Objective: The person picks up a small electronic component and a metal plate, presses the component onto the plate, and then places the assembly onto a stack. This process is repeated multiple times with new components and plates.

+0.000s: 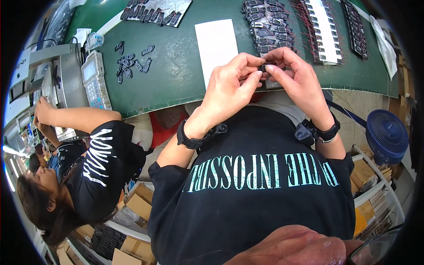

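Both my hands meet at the near edge of the green table (172, 84), around a small black part (263, 67). My left hand (229, 88) pinches it between thumb and fingers. From the other side, my right hand (302, 81) grips it too, thumb on its near face. Fingers cover most of the part, so its exact kind does not show. Just beyond my hands lie rows of small black rectangular parts with thin wires (268, 28). A white sheet of paper (215, 46) lies beyond my left hand.
Several loose black parts (127, 62) lie on the left, with a filled board (154, 11) behind them. Red-wired parts line a white strip (324, 33) at right. A keypad instrument (93, 79) stands near a co-worker's arm (84, 119). A blue fan (387, 134) stands right.
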Demonstrator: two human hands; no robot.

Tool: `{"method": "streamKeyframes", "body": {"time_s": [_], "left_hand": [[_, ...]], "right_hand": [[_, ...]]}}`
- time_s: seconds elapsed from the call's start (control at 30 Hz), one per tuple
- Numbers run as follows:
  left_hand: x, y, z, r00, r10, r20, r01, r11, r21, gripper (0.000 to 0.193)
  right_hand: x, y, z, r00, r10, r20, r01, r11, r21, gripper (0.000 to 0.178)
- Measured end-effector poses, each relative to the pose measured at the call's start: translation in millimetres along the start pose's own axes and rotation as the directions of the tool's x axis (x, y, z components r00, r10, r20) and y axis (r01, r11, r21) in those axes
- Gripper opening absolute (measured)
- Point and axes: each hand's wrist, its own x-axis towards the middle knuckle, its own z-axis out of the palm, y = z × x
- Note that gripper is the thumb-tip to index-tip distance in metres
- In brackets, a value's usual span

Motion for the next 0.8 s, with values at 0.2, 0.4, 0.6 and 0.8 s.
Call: {"method": "streamKeyframes", "body": {"time_s": [0.2, 0.4, 0.6, 0.8], "left_hand": [[0.3, 5.3, -1.1, 0.999, -0.042, -0.016, 0.040, 0.992, -0.117, 0.018], [-0.4, 10.4, 4.3, 0.991, -0.046, -0.127, 0.032, 0.994, -0.108, 0.015], [-10.8, 21.7, 16.0, 0.982, 0.033, -0.185, -0.001, 0.986, 0.169, 0.014], [-6.2, 14.9, 19.4, 0.993, -0.014, -0.121, 0.030, 0.991, 0.129, 0.014]], "right_hand": [[-0.2, -8.7, -4.6, 0.996, 0.048, 0.078, -0.054, 0.995, 0.081, 0.017], [3.0, -14.1, -4.1, 0.996, 0.040, 0.077, -0.052, 0.986, 0.159, 0.014], [-2.1, -22.2, -14.4, 0.970, 0.164, 0.177, -0.200, 0.957, 0.210, 0.011], [-5.1, -21.1, -26.9, 0.983, 0.059, 0.172, -0.024, 0.980, -0.199, 0.013]]}}
